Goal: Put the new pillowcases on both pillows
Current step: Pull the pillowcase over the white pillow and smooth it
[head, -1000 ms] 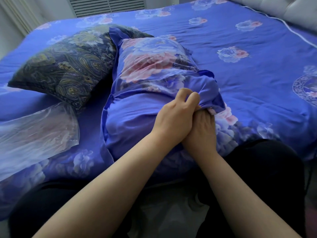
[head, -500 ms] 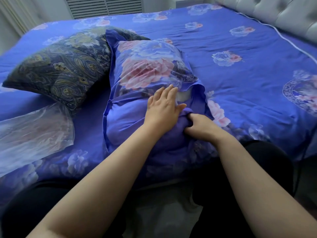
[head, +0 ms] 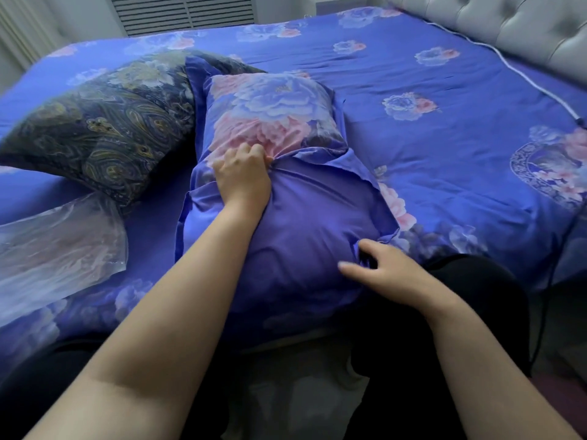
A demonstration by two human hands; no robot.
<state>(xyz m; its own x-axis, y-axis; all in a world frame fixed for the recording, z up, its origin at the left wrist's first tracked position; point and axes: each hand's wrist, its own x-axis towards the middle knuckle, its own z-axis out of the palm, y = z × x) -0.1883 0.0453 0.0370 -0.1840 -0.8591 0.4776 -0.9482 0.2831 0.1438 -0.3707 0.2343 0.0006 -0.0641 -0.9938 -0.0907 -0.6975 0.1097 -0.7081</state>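
Pillow (head: pixel 286 198) in new blue floral pillowcase (head: pixel 273 109) at centre of bed (head: pixel 444 154), long axis running 6 to 12 o'clock, tilted a bit toward 11; far end w/ pink-and-blue peony print pointing to 12, plain blue near end pointing to 6, toward the legs in black. Flap of the case folded across the middle, edge running from centre toward 3 o'clock.

Left hand (head: pixel 243 176) on pillow's middle, fingers curled and bunching fabric right at the flap edge, gripping the pillowcase. Right hand (head: pixel 384 271) at approx 4 o'clock of the pillow, near its lower right corner, thumb and fingers spread loose, fingertips touching the cloth by a small fold; can't tell if anything pinched, looks relaxed and wide.

Second pillow (head: pixel 104 128), dark paisley cover, at 10 o'clock, touching the first along its left side, long axis roughly 8 to 1 o'clock. Clear plastic bag (head: pixel 57 246) flat on bed at 8 o'clock, just below the paisley pillow. Tufted grey headboard (head: pixel 514 30) at 1–2 o'clock. Vent grille (head: pixel 187 11) at 11–12 o'clock, beyond bed's far edge.
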